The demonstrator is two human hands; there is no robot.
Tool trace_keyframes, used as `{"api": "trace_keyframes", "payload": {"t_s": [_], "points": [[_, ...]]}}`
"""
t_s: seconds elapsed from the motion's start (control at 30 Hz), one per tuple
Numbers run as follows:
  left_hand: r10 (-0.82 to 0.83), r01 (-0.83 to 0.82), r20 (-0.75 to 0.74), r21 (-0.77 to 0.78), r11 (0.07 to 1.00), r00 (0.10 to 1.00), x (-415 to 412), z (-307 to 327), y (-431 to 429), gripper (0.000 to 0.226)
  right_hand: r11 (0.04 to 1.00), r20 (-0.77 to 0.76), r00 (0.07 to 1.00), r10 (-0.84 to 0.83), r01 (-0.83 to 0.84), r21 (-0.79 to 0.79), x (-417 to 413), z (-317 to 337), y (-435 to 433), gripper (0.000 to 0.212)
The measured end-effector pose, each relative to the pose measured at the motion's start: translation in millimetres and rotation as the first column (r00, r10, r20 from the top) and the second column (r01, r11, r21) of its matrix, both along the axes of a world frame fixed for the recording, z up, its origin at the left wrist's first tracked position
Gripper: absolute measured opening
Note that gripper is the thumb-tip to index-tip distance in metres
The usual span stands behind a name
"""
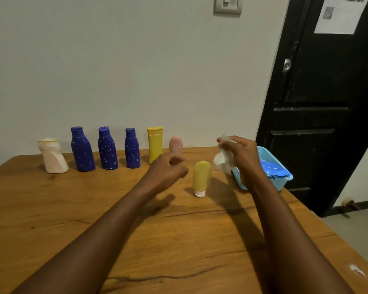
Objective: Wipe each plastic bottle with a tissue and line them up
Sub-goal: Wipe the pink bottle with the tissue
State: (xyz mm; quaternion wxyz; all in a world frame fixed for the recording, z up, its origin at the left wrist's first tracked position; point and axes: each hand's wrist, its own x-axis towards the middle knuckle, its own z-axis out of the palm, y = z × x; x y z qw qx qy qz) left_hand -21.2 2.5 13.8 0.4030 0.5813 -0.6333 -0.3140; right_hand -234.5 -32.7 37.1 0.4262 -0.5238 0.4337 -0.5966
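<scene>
Along the far edge of the wooden table (94,209) stands a row of bottles: a pale pink one (52,155), three dark blue ones (82,150) (107,149) (132,149), a yellow one (155,144) and a small pink tube (176,145). A yellow tube (201,177) stands on its white cap in front of the row, apart from both hands. My left hand (168,169) hovers just left of it, fingers loosely curled, holding nothing. My right hand (240,153) is raised to the right, shut on a crumpled white tissue (222,161).
A light blue plastic basket (270,160) with a blue item inside sits at the table's right edge, behind my right hand. A black door (319,98) stands to the right. The wall lies directly behind the bottle row.
</scene>
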Motion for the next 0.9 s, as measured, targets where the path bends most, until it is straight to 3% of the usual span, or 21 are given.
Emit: {"api": "trace_keyframes", "payload": {"t_s": [0.07,0.13,0.27,0.33,0.47,0.57,0.67,0.9], "points": [[0.056,-0.048,0.061,-0.120,0.992,0.997,5.4,12.5,-14.9,0.035,0.999,-0.119,0.993,0.027,-0.031,-0.032,-1.0,3.9,-13.9,0.017],[0.106,-0.055,0.213,-0.231,0.971,0.971,7.6,25.3,-33.4,0.033,0.996,-0.218,0.974,0.058,-0.072,-0.053,1.2,6.0,-27.7,0.015],[0.160,0.029,0.516,-0.339,0.940,0.841,6.6,46.8,-73.4,0.040,0.991,-0.317,0.946,0.071,-0.103,-0.085,13.4,5.5,-51.6,0.032],[0.213,0.046,0.660,-0.353,0.935,0.720,4.5,52.9,-92.2,0.044,0.991,-0.347,0.935,0.067,-0.103,-0.086,17.5,2.5,-60.8,0.039],[0.225,0.056,0.901,-0.263,0.963,0.372,1.6,52.8,-119.5,0.039,0.990,-0.351,0.932,0.094,-0.125,-0.068,22.7,-5.0,-70.3,0.042],[0.182,0.026,0.950,-0.195,0.981,0.255,4.7,47.9,-126.1,0.028,0.992,-0.362,0.928,0.085,-0.112,-0.056,21.5,-6.2,-74.2,0.041],[0.200,0.021,0.940,-0.214,0.976,0.276,7.8,43.5,-128.4,0.023,0.993,-0.318,0.945,0.075,-0.100,-0.065,16.3,-3.6,-75.7,0.036],[0.193,0.058,0.797,-0.274,0.960,0.572,14.2,44.0,-111.8,0.022,0.991,-0.210,0.975,0.079,-0.099,-0.089,17.6,6.5,-65.2,0.027]]}}
